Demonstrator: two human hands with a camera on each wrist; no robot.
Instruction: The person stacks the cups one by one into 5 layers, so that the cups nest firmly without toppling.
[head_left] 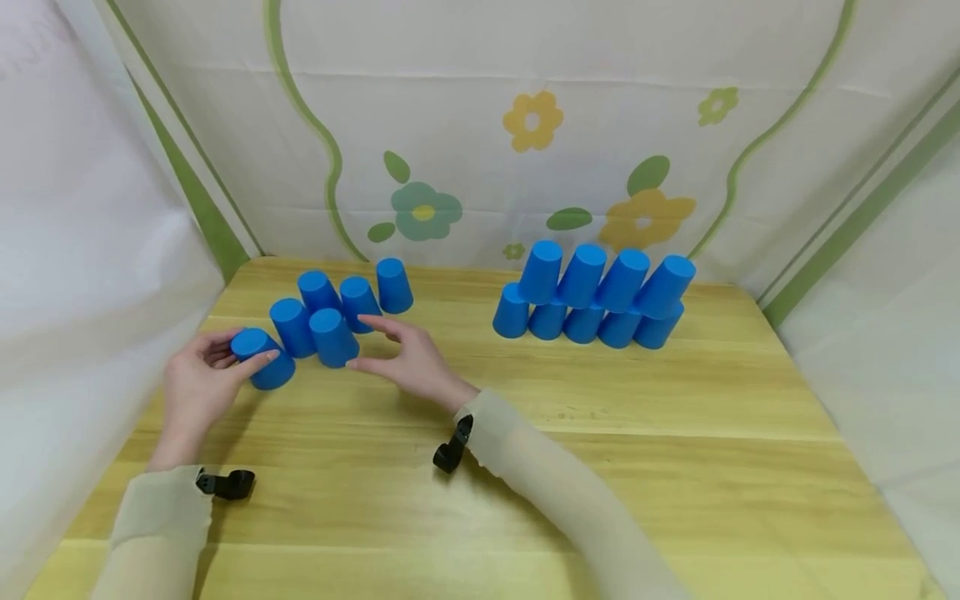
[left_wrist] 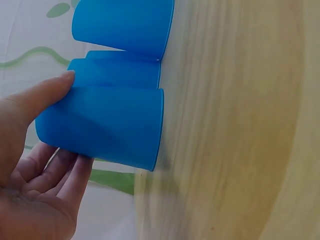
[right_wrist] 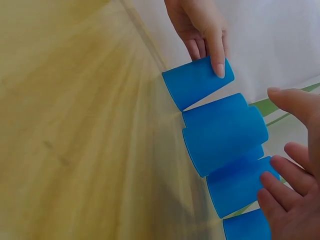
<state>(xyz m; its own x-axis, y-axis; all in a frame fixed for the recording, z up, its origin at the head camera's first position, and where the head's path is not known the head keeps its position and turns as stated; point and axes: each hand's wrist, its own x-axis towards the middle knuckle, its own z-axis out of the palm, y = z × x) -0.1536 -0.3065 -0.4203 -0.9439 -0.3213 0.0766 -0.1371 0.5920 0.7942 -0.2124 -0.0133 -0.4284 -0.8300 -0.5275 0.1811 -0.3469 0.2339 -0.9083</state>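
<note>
My left hand [head_left: 201,379] grips an upside-down blue cup [head_left: 268,367] at the front left of the group, thumb on the near side and fingers behind. In the left wrist view that cup [left_wrist: 105,125] stands mouth-down at the wood surface. My right hand [head_left: 412,358] is spread with thumb and fingers apart, right beside another upturned blue cup [head_left: 333,337]. The right wrist view shows the right hand [right_wrist: 300,185] with nothing between its fingers. Close behind these stand more blue cups, one at the left [head_left: 292,327], one farther back [head_left: 318,292] and one partly behind my right fingers [head_left: 358,298].
A lone blue cup [head_left: 394,286] stands at the back of the left group. Toward the back right is a two-level stack of upturned cups, an upper row [head_left: 581,275] on a lower row [head_left: 581,325]. A flowered white curtain [head_left: 465,125] hangs behind the wooden table [head_left: 465,517].
</note>
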